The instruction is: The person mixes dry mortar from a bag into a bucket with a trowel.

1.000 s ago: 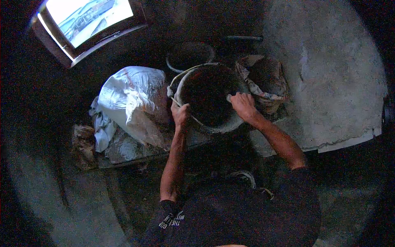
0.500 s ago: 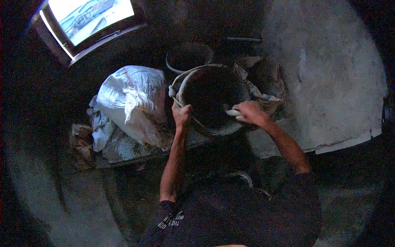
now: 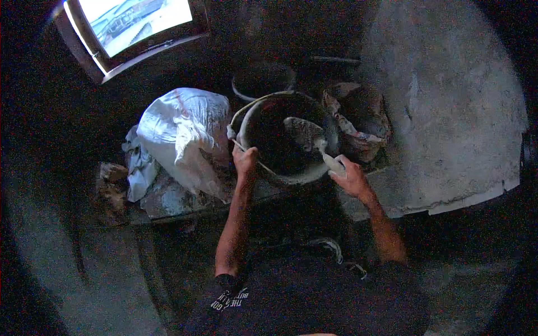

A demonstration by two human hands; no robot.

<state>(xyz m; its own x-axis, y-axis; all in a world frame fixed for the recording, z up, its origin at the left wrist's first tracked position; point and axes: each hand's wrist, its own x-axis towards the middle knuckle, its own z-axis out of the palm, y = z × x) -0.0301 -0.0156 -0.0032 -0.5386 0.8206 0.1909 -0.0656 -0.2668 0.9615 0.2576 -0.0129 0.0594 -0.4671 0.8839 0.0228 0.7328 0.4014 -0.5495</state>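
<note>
A round dark bucket (image 3: 305, 178) stands in front of me, its inside deep in shadow. My left hand (image 3: 245, 161) is closed around the near left of its rim, where a pale cord-like handle (image 3: 237, 144) runs. In my right hand (image 3: 352, 178) is a trowel (image 3: 306, 133), gripped by its light handle at the right side of the bucket. The trowel's broad blade lies over the bucket opening, coated with grey material. Darkness hides what is lower in the bucket.
A bulky white sack (image 3: 182, 131) stands left of the bucket. To the right is a torn, open paper bag (image 3: 367, 136). Behind sits another round container (image 3: 241, 94). A bright window (image 3: 140, 22) is at upper left, and a grey cement surface (image 3: 448, 123) extends on the right.
My right hand has drawn back toward me, and the trowel blade, hidden in the dark bucket before, now shows flat over the opening. My left hand stays on the rim.
</note>
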